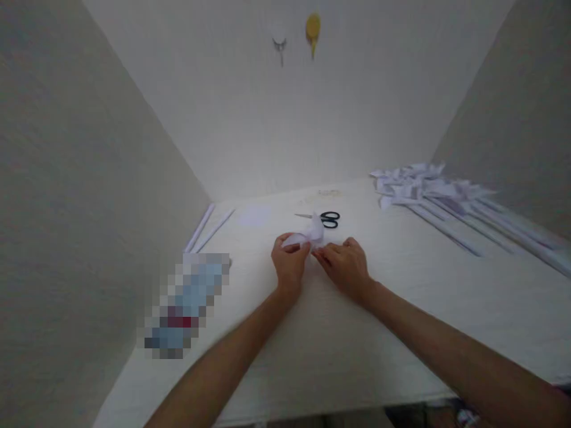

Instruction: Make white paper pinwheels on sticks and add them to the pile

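Note:
Between both hands is a small white paper piece with curved, petal-like parts, a paper flower by its look (316,230). My left hand (289,261) pinches it from the left, fingers closed around its lower part. My right hand (345,264) is closed at its right lower side, fingertips pressed together on its edge; the exact grip is partly hidden. Just behind the paper lies a pair of scissors (330,220) with black handles, blades pointing left and partly covered by the paper.
White paper flowers (414,184) on rolled paper sticks (446,229) are piled at the right. Two paper sticks (214,230) and pale paper sheets (254,215) lie at the left. A blurred-out bluish object (191,303) is at the near left. Hooks (313,27) hang on the wall.

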Action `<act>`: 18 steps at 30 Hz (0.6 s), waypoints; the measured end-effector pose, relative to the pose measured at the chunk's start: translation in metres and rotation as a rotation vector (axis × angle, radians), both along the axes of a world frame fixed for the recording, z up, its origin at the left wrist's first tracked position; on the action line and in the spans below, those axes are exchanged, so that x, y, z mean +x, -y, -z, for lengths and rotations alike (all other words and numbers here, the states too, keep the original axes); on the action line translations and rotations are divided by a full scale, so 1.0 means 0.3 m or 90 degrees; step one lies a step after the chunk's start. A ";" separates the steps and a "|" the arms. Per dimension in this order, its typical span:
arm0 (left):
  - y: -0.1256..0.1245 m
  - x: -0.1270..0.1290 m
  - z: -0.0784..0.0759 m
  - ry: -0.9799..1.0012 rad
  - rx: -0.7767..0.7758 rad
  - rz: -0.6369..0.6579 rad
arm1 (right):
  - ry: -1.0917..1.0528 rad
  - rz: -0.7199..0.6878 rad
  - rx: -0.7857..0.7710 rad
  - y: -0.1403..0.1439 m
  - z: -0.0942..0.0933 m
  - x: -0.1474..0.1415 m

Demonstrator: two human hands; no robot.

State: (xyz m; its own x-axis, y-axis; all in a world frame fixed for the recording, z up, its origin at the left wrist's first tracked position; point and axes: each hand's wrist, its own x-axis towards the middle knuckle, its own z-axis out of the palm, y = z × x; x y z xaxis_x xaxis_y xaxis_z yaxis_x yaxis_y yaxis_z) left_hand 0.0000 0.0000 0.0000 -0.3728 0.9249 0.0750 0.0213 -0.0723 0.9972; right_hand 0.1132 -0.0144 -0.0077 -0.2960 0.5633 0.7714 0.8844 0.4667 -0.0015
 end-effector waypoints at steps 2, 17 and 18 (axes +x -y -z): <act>-0.004 0.001 0.005 0.007 0.001 -0.002 | -0.010 -0.004 0.008 0.006 -0.006 0.009; 0.008 0.014 -0.019 0.023 0.005 0.024 | -0.034 -0.095 0.053 0.007 -0.002 0.025; 0.008 0.015 -0.019 0.025 0.005 0.028 | -0.036 -0.096 0.052 0.007 -0.002 0.025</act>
State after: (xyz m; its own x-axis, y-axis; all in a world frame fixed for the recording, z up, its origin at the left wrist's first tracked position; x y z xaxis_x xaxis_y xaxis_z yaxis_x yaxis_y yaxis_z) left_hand 0.0044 -0.0023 0.0058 -0.3346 0.9399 0.0680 -0.0220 -0.0799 0.9966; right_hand 0.1207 -0.0165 -0.0071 -0.3274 0.4505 0.8306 0.8044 0.5940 -0.0051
